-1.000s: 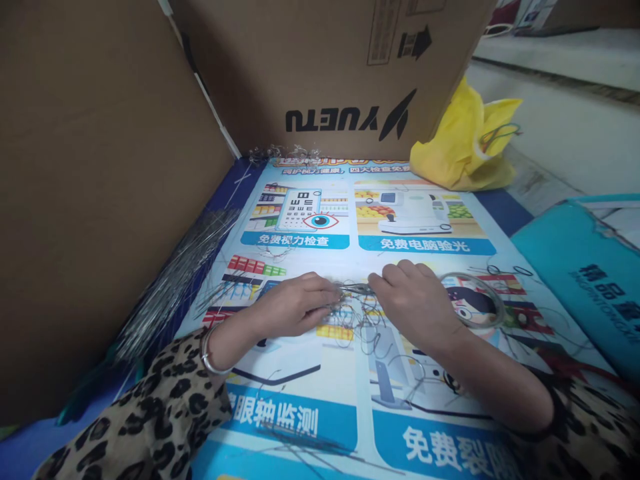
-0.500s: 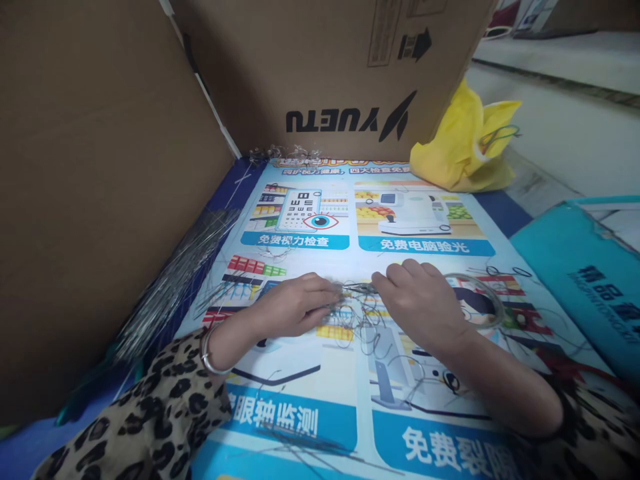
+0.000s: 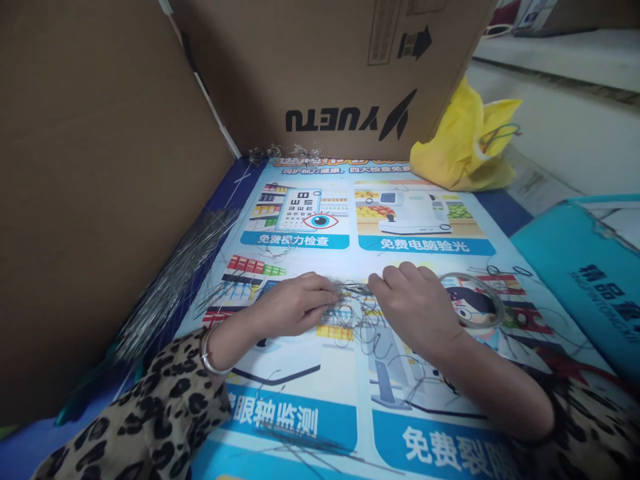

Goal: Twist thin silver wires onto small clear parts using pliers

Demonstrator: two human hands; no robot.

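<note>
Some way along, seemingly: curled into loops at the wire tangle [image 3: 363, 317] on the printed sheet [image 3: 325, 260]; straight, so probably unworked, in the wire bundle [image 3: 173, 287] left of the tangle. Pinched nearly closed at the tangle's left edge with the left hand's [image 3: 295, 303] fingers, apparently on wire; curled tight with the right hand's [image 3: 415, 307], around a slim metal piece [image 3: 356, 288], too blurred to identify.
</note>
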